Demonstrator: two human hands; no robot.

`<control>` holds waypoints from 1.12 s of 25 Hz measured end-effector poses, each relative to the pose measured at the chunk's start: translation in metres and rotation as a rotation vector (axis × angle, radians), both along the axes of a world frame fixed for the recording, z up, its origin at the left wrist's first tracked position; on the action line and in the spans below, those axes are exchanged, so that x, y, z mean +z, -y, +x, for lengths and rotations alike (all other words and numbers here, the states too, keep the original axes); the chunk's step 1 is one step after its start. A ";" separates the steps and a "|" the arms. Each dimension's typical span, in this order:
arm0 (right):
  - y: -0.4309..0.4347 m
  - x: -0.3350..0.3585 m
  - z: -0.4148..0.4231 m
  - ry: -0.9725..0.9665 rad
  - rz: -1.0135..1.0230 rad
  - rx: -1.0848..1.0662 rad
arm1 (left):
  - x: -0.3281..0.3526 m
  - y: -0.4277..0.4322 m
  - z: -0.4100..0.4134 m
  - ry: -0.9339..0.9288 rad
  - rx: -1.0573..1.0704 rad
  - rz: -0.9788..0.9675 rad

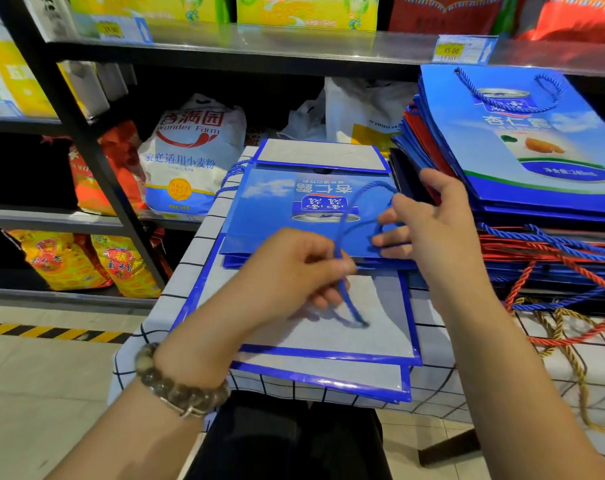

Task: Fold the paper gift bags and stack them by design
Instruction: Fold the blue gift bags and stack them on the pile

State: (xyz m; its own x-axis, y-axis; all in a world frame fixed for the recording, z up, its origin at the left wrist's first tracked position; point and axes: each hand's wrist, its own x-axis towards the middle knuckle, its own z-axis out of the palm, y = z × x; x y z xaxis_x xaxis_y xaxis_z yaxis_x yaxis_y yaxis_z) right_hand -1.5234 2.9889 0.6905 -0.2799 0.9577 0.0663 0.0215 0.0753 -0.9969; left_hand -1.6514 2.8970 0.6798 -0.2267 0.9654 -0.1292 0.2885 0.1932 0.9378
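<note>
A flattened blue gift bag (pixel 277 209) with a can picture lies on top of a low stack of folded blue bags (pixel 329 341) on the checked tablecloth (pixel 176 299). My left hand (pixel 287 271) pinches its blue cord handle (pixel 344 237) near the bag's front edge. My right hand (pixel 429 220) holds the other part of the cord loop with curled fingers at the bag's right edge. To the right rises a tall pile of blue and red bags (pixel 523 150), with cords hanging off its front.
Store shelves (pixel 96 161) with a flour sack (pixel 190 154), yellow rice bags (pixel 86 261) and boxes stand behind and to the left. A yellow-black floor stripe (pixel 51 332) runs at the left. Loose red, blue and gold cords (pixel 564 306) trail over the table's right side.
</note>
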 end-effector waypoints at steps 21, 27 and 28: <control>0.006 -0.010 -0.052 0.521 0.250 0.541 | -0.016 0.033 -0.058 -1.010 -0.021 -0.144; 0.012 -0.014 -0.057 0.573 0.335 0.669 | -0.028 0.044 -0.062 -1.012 0.065 0.193; 0.013 -0.013 -0.058 0.601 0.359 0.688 | -0.030 0.045 -0.063 -1.013 0.091 0.240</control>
